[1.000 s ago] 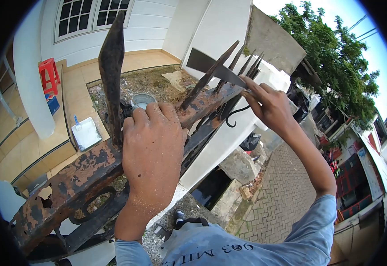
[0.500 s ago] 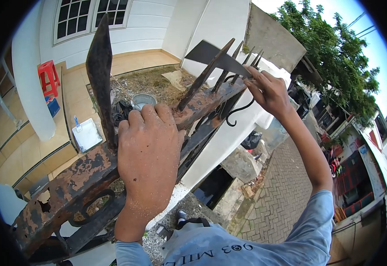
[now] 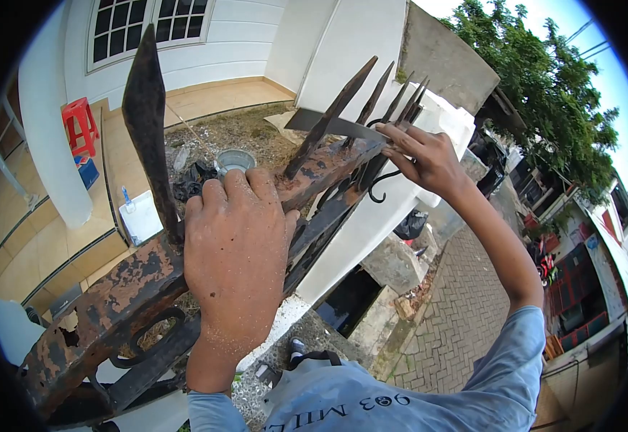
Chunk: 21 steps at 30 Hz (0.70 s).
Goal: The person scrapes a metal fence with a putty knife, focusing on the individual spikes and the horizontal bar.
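My left hand [image 3: 236,252] is wrapped over the top rail of a rusted iron fence [image 3: 123,284], between two spikes; light dust speckles its back and wrist. Dark paint flakes off the rail around it. My right hand [image 3: 423,157] pinches the near end of a thin, flat grey blade-like piece [image 3: 357,129], which widens away from my fingers. The piece lies across a fence spike [image 3: 330,115], just above the rail, its far end showing past the spike. A tall spike [image 3: 145,129] rises left of my left hand.
More spikes [image 3: 376,93] line the rail beyond, with a black scroll [image 3: 377,193] below. A white wall [image 3: 361,241] runs alongside. Inside the fence are a grey bucket [image 3: 235,160], a white tray [image 3: 143,218] with a brush and a red stool [image 3: 79,126]. Brick paving [image 3: 451,309] lies outside.
My right hand has moved a little down and left with the grey piece, which now sits lower across the spike. My left hand keeps its grip; the view has shifted slightly.
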{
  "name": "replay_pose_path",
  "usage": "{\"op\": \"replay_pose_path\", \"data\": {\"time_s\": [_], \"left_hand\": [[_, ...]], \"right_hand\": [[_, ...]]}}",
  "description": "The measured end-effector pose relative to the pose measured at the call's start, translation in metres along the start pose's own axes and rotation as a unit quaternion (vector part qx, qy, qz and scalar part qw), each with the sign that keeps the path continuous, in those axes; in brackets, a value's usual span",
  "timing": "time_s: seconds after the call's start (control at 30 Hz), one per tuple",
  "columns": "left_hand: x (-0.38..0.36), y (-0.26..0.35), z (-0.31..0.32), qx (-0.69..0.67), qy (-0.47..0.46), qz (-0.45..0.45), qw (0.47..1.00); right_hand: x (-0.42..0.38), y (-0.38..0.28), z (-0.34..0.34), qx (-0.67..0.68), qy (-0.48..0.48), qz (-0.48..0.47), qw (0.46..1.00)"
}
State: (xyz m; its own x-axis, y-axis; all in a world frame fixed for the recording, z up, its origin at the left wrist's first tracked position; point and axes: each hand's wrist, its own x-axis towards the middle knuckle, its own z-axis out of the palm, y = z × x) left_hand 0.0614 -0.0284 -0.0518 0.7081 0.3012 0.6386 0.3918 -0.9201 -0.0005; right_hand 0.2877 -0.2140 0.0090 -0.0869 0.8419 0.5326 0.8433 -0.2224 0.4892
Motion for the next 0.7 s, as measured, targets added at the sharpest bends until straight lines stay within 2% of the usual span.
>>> {"op": "replay_pose_path", "data": {"time_s": [0.03, 0.1, 0.13, 0.23, 0.37, 0.4, 0.5, 0.63, 0.7], "left_hand": [[0.001, 0.000, 0.000, 0.000, -0.004, -0.001, 1.000], [0.001, 0.000, 0.000, 0.003, 0.003, 0.000, 1.000], [0.000, 0.000, 0.001, 0.003, 0.003, -0.001, 1.000], [0.001, 0.001, 0.000, -0.001, -0.005, -0.003, 1.000], [0.000, 0.001, 0.001, 0.001, -0.003, -0.004, 1.000], [0.000, 0.001, 0.001, 0.005, 0.000, -0.002, 1.000], [0.002, 0.000, 0.001, 0.004, -0.002, -0.004, 1.000], [0.000, 0.001, -0.002, -0.001, -0.011, -0.011, 1.000], [0.001, 0.001, -0.001, 0.004, 0.001, -0.005, 1.000]], "right_hand": [[-0.001, 0.000, 0.001, -0.029, -0.033, -0.031, 0.999], [0.004, 0.005, 0.001, 0.027, 0.071, 0.054, 0.996], [0.002, 0.006, 0.005, 0.045, 0.093, 0.060, 0.993], [-0.004, -0.006, 0.003, -0.038, -0.044, -0.007, 0.998], [-0.002, -0.008, 0.011, 0.068, 0.083, 0.068, 0.992], [-0.005, -0.011, 0.007, -0.023, -0.005, 0.018, 1.000], [0.004, -0.012, -0.005, 0.020, 0.051, 0.090, 0.994], [-0.004, -0.017, 0.003, -0.036, -0.029, 0.021, 0.999], [-0.001, -0.011, 0.003, -0.010, 0.011, 0.042, 0.999]]}}
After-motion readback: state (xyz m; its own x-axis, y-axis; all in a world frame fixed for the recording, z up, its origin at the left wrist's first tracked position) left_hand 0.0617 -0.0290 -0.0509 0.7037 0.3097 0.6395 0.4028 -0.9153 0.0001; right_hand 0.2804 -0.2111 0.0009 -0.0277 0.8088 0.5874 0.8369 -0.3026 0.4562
